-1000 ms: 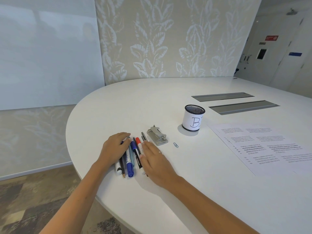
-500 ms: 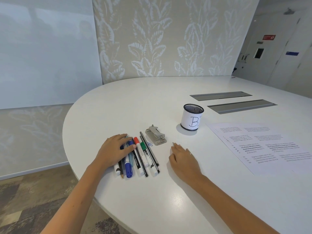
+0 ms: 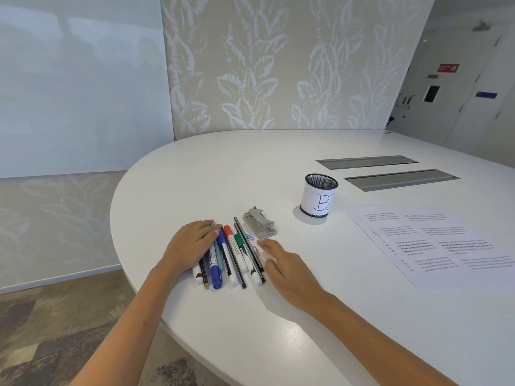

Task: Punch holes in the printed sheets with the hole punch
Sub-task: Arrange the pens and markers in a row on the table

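Hole punch (image 3: 260,225) lies untouched; left hand (image 3: 192,244) flat on markers (image 3: 223,257), right hand (image 3: 289,267) open, empty.

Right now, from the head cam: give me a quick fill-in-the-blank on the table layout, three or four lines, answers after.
1. The letter handwritten on the mesh pen cup is ____.
2. The left hand rests flat on a row of ____.
3. The hole punch lies between the pens and the ____.
4. The printed sheets lie to the ____ of the pen cup.

Missing words: B; pens and markers; pen cup; right
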`<act>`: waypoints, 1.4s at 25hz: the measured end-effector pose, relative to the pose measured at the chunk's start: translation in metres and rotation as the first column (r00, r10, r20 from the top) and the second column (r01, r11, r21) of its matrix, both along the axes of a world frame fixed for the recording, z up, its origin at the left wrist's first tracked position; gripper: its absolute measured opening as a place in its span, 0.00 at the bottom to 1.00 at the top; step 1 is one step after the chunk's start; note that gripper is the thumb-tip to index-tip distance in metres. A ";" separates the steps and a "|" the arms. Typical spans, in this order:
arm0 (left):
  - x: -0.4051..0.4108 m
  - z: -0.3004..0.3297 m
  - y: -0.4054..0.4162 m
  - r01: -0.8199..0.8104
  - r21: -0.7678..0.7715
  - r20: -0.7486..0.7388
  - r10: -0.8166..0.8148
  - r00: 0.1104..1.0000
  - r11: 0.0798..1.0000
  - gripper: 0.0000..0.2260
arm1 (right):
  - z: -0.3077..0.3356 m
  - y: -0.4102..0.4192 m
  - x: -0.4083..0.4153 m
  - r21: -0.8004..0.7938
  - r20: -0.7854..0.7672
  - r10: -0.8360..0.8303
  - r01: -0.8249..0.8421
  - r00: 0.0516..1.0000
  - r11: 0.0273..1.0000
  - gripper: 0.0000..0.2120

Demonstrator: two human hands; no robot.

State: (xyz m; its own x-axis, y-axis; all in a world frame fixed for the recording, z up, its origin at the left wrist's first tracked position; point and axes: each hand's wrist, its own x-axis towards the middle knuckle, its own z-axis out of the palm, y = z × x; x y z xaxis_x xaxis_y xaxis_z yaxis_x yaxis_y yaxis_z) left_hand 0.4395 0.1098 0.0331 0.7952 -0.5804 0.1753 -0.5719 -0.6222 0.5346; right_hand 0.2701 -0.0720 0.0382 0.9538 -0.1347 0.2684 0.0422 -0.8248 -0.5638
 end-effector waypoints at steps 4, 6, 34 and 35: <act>-0.003 -0.001 0.002 0.005 -0.050 0.014 -0.004 1.000 0.999 0.17 | 0.003 -0.013 0.029 0.187 0.212 -0.178 0.139 0.961 0.973 0.18; -0.002 -0.001 0.001 0.004 -0.047 0.006 -0.003 1.000 0.999 0.18 | 0.006 -0.022 0.053 0.099 0.183 -0.179 0.163 0.967 0.982 0.19; 0.006 -0.012 0.003 -0.070 -0.086 -0.037 0.067 0.997 0.994 0.21 | -0.006 -0.123 0.003 -0.148 -0.006 -0.384 0.379 0.923 0.914 0.25; 0.006 -0.012 0.002 -0.069 -0.078 -0.034 0.066 0.997 0.995 0.21 | -0.007 -0.125 0.002 -0.153 -0.008 -0.385 0.380 0.923 0.912 0.25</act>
State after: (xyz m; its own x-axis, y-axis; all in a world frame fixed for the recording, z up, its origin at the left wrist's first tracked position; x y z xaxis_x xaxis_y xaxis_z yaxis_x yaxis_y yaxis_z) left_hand 0.4460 0.1120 0.0206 0.8381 -0.5103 0.1929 -0.5120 -0.6138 0.6009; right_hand 0.2724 -0.1971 0.0314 0.8469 -0.4534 0.2778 -0.3120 -0.8467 -0.4309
